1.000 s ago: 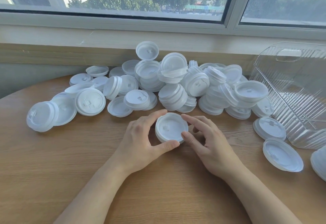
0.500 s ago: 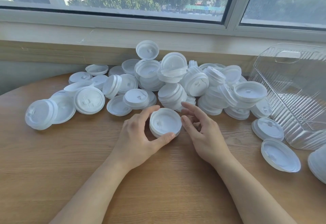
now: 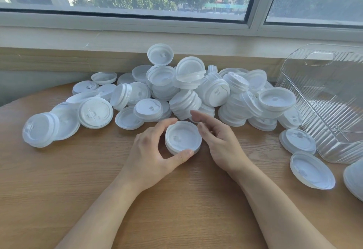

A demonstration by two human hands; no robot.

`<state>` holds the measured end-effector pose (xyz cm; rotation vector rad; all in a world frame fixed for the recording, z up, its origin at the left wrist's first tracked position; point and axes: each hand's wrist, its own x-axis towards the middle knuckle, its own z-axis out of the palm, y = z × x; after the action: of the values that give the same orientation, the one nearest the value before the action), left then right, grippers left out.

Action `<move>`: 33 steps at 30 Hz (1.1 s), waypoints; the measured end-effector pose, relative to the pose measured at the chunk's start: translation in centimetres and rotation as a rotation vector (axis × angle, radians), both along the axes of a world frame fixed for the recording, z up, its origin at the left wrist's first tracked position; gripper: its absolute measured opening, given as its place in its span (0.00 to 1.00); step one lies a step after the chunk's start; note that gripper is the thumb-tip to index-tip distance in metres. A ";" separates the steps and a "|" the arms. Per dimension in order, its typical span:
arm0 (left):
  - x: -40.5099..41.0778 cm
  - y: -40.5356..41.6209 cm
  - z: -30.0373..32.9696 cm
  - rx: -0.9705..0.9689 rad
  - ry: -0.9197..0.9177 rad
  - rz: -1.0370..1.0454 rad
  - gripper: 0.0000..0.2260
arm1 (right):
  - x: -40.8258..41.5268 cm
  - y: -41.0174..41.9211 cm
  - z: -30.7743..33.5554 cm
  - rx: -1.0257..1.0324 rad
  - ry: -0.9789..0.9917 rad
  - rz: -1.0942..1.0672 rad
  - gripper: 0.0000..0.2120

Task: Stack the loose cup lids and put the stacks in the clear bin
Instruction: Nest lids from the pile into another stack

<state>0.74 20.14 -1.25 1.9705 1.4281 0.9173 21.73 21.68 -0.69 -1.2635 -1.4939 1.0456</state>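
- The small stack of lids (image 3: 183, 137) sits on the wooden table (image 3: 59, 180), near the middle of the visible top and just in front of the pile of lids (image 3: 196, 93) that runs along the table's far edge under the window sill (image 3: 78, 38).
- The left hand (image 3: 151, 154) curls round the stack, thumb on its near rim and forefinger arched over its far rim.
- The right hand (image 3: 220, 142) lies just beside the stack's right side with fingers loosely spread; whether a fingertip touches the rim cannot be told, and it holds nothing.
- Handling, as a judgement: the lids look like thin moulded plastic, so very light, springy rather than stiff, and smooth enough to slide. A stack would best be taken by its rim from two opposite sides, squeezed gently so the lids neither pop apart nor buckle.
- Count: one stack in hand, of a few lids whose exact number cannot be read.
- The pile holds several dozen lids, too overlapped to count exactly.
- One clear bin (image 3: 332, 99) stands at the table's right edge, apparently holding no lids yet.
- Two loose lids (image 3: 312, 170) lie just in front of the bin, with a third cut off at the picture's right edge.
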 end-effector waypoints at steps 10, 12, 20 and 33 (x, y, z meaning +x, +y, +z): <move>-0.1 0.0 -0.1 -0.001 0.004 -0.006 0.38 | -0.5 0.8 0.5 0.013 0.018 0.035 0.17; -0.2 0.1 -0.2 0.000 -0.001 -0.002 0.38 | -0.4 0.9 0.4 0.018 0.046 0.020 0.17; -0.4 0.3 -0.5 -0.016 -0.007 -0.018 0.39 | 0.6 0.1 1.0 0.138 0.208 -0.181 0.11; -1.3 -1.4 0.2 -0.024 -0.055 -0.050 0.38 | 3.0 -2.5 0.7 0.226 -0.172 -0.349 0.09</move>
<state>-0.60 18.75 -1.00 1.9397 1.3474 0.9203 24.69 19.21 0.05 -1.4135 -1.4065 0.5368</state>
